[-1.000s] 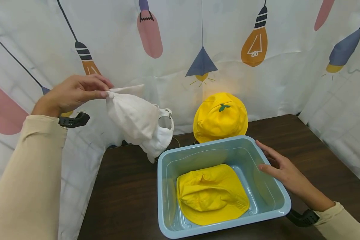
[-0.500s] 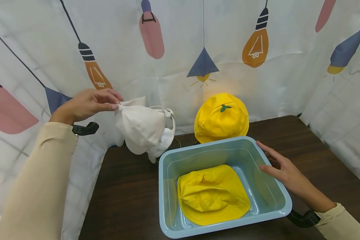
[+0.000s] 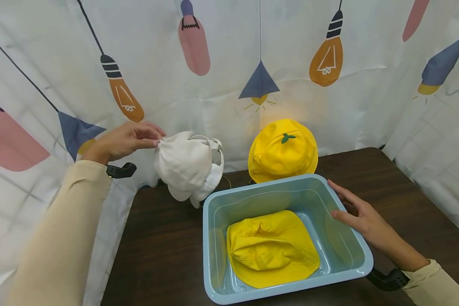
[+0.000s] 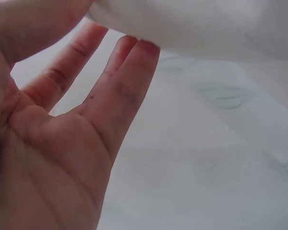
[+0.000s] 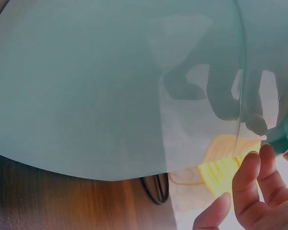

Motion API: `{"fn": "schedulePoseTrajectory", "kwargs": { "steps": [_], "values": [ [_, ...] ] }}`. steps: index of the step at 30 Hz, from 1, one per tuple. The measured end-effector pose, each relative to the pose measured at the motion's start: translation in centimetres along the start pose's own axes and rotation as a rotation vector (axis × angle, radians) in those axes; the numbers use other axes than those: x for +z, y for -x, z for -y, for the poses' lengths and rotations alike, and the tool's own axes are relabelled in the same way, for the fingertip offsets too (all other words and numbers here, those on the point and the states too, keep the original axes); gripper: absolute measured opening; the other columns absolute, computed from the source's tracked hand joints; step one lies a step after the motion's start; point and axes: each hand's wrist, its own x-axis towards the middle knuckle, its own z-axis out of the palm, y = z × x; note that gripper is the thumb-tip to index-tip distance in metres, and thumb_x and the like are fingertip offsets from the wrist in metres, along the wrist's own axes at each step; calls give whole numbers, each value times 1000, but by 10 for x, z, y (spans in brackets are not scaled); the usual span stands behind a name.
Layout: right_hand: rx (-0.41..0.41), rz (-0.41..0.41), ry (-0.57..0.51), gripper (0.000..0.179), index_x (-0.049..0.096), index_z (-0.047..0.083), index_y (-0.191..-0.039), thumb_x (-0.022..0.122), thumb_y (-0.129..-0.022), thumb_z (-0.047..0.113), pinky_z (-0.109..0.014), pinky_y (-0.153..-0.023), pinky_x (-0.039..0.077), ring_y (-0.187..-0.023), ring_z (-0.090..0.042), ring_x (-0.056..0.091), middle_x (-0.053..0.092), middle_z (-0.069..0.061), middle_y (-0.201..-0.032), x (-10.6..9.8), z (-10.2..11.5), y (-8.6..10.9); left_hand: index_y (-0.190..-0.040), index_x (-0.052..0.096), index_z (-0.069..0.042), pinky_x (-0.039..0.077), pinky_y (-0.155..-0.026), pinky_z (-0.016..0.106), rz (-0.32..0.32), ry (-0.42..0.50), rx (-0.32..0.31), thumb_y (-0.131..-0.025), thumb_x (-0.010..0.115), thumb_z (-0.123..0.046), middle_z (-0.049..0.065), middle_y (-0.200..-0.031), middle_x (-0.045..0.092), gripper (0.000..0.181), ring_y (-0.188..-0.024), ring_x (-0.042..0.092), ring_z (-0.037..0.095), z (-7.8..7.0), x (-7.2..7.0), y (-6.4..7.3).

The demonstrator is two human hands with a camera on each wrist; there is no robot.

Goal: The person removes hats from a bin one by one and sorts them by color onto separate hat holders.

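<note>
My left hand [image 3: 128, 140] pinches the edge of a white cap [image 3: 185, 163] between thumb and fingers at the back left. In the left wrist view the cap's pale cloth [image 4: 197, 28] sits at the fingertips. A second white cap [image 3: 212, 176] shows at its right, mostly hidden behind it, with a strap loop above. My right hand [image 3: 361, 221] holds the right rim of a light blue plastic tub [image 3: 210, 238], thumb over the inner side. A crumpled yellow cap [image 3: 271, 250] lies in the tub. The right wrist view shows fingers [image 5: 247, 179] beside the tub's shiny wall.
A yellow hat [image 3: 283, 151] with a green leaf mark sits behind the tub, raised off the dark wooden table [image 3: 157, 242]. Thin wire [image 3: 227, 182] shows between the hats. A white lamp-patterned curtain [image 3: 214, 110] closes off the back and sides.
My left hand has moved right and down, lowering the white cap against the other one; its raised flap has dropped. The right hand, tub and yellow hats stay put.
</note>
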Motion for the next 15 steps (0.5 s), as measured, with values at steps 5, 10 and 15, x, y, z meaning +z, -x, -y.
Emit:
{"fn": "schedulePoseTrajectory", "kwargs": {
  "steps": [5, 10, 15],
  "values": [
    [-9, 4, -10, 69, 25, 32, -163, 58, -104, 17, -33, -71, 62, -103, -9, 62, 53, -13, -136, 0, 0, 0, -111, 75, -4, 51, -89, 14, -10, 35, -22, -99, 67, -12, 10, -130, 60, 16, -111, 60, 9, -1, 8, -3],
    [-17, 2, -7, 69, 26, 32, -163, 58, -103, 17, -33, -71, 61, -103, -7, 61, 51, -13, -141, 0, 0, 1, -114, 74, -3, 50, -89, 14, -20, 54, -33, -99, 67, -11, 8, -129, 60, 18, -112, 58, 8, -1, 17, -5],
    [-14, 2, -3, 69, 25, 32, -163, 58, -103, 17, -33, -71, 61, -104, -6, 61, 50, -14, -143, 0, 0, 1, -117, 72, -4, 50, -89, 15, -23, 66, -37, -99, 66, -7, 9, -129, 63, 19, -111, 59, 7, 5, 28, -10]
  ]
}}
